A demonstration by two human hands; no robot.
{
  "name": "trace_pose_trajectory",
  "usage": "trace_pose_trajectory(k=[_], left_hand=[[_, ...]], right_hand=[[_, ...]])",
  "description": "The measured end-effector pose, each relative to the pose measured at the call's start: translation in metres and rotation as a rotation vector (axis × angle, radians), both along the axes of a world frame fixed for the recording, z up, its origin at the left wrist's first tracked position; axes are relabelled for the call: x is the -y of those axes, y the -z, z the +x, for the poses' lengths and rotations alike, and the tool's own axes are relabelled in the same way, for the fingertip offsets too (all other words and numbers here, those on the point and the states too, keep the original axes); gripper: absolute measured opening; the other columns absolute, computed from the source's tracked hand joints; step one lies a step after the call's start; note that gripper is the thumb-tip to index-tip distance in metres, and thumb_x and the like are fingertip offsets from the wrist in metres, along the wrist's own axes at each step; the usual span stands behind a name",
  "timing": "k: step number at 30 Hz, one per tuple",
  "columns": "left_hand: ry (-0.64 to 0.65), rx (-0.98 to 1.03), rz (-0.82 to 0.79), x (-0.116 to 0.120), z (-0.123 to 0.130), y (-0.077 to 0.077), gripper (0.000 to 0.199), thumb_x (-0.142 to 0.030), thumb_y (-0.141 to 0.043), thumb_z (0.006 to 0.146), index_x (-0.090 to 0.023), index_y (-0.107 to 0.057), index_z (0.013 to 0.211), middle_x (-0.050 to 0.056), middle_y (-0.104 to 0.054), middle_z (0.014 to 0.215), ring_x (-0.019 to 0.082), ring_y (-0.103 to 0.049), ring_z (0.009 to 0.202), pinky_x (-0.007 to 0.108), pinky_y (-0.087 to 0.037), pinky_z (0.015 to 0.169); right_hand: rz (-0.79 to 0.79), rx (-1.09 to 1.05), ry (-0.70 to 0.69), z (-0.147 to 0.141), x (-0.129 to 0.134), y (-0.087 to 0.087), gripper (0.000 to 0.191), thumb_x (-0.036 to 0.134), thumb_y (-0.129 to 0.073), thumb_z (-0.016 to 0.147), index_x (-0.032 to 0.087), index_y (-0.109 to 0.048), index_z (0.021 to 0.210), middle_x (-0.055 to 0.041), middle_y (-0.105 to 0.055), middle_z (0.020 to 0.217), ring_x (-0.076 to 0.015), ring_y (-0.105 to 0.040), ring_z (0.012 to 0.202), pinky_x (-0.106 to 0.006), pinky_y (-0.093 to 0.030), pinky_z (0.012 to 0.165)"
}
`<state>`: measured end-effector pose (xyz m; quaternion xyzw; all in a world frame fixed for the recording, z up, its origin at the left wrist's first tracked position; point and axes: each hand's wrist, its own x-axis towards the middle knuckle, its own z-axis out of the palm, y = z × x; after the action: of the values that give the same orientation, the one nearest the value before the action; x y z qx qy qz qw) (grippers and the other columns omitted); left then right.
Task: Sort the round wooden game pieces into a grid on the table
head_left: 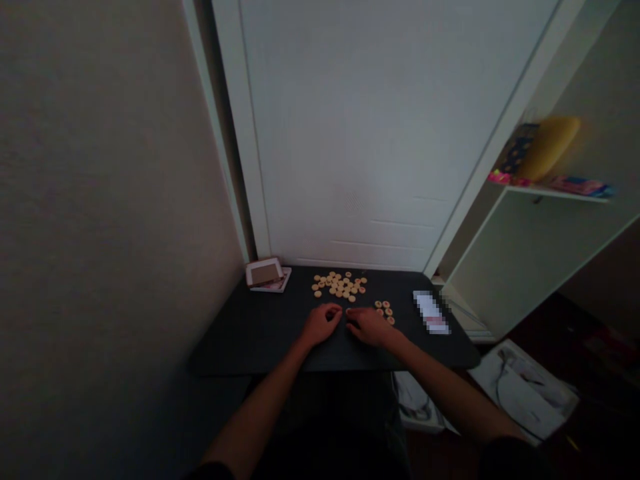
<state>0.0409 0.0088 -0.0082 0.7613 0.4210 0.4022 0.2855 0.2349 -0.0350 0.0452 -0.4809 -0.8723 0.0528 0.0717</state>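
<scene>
Pale round xiangqi pieces (339, 286) lie in a loose scatter on the dark table (235, 333), in front of both hands. My left hand (320, 324) rests on the table, its fingers curled in toward the thumb; what lies in them, if anything, is too small to make out. Across a narrow gap, my right hand (369, 326) has its fingers bent around one pale piece (349, 311) at the fingertips. A smaller group of pieces with marked faces (386, 305) sits in short rows just beyond the right hand, which partly covers it.
A shallow open box and its lid (266, 274) sit at the table's back left corner. A phone (431, 312) lies at the right. A white door (350, 167) stands behind the table. White boxes (520, 387) are on the floor, right of a shelf unit (555, 193).
</scene>
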Motion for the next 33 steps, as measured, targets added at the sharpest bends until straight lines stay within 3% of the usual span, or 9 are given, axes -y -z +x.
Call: trace_pose_trajectory(k=[5,10,14,27,33], left_hand=[[-0.039,-0.023,0.029,-0.001,-0.003,-0.002,0.02,-0.03,-0.058,0.085,-0.022,-0.069,0.099,0.004,-0.072,0.094,0.018,-0.067,0.087,0.03,-0.051,0.083],[-0.01,-0.138,0.045,0.003,-0.002,-0.004,0.023,-0.028,-0.06,0.082,-0.025,-0.069,0.103,0.002,-0.07,0.083,0.019,-0.064,0.083,0.029,-0.049,0.078],[-0.014,-0.174,0.047,0.005,-0.001,-0.005,0.022,-0.032,-0.058,0.084,-0.024,-0.07,0.1,0.003,-0.07,0.084,0.018,-0.062,0.079,0.028,-0.048,0.073],[-0.004,-0.187,0.074,0.008,-0.001,-0.01,0.022,-0.031,-0.055,0.086,-0.024,-0.07,0.1,0.003,-0.069,0.088,0.018,-0.061,0.078,0.028,-0.047,0.075],[0.011,-0.16,0.075,0.008,0.0,-0.01,0.026,-0.03,-0.06,0.082,-0.025,-0.068,0.106,0.003,-0.069,0.095,0.017,-0.061,0.08,0.028,-0.048,0.077]], right_hand=[[0.06,-0.283,-0.133,-0.008,0.015,0.013,0.024,0.021,-0.053,0.089,0.024,-0.066,0.109,-0.0043,-0.066,0.117,-0.0185,-0.061,0.108,-0.03,-0.045,0.095],[0.153,-0.433,0.069,-0.013,0.011,0.039,0.016,0.028,-0.066,0.083,0.024,-0.065,0.099,-0.0052,-0.066,0.104,-0.0216,-0.061,0.1,-0.036,-0.047,0.09],[0.204,-0.472,0.19,-0.021,0.001,0.054,0.007,0.028,-0.062,0.087,0.023,-0.064,0.091,-0.005,-0.066,0.092,-0.0223,-0.06,0.091,-0.036,-0.047,0.085],[0.204,-0.563,0.271,-0.019,-0.01,0.065,0.022,0.025,-0.051,0.092,0.023,-0.061,0.112,-0.0071,-0.067,0.109,-0.0236,-0.059,0.102,-0.039,-0.046,0.091],[0.192,-0.592,0.243,-0.016,-0.01,0.068,0.029,0.017,-0.05,0.089,0.024,-0.061,0.116,-0.006,-0.066,0.114,-0.0226,-0.058,0.108,-0.039,-0.045,0.096]])
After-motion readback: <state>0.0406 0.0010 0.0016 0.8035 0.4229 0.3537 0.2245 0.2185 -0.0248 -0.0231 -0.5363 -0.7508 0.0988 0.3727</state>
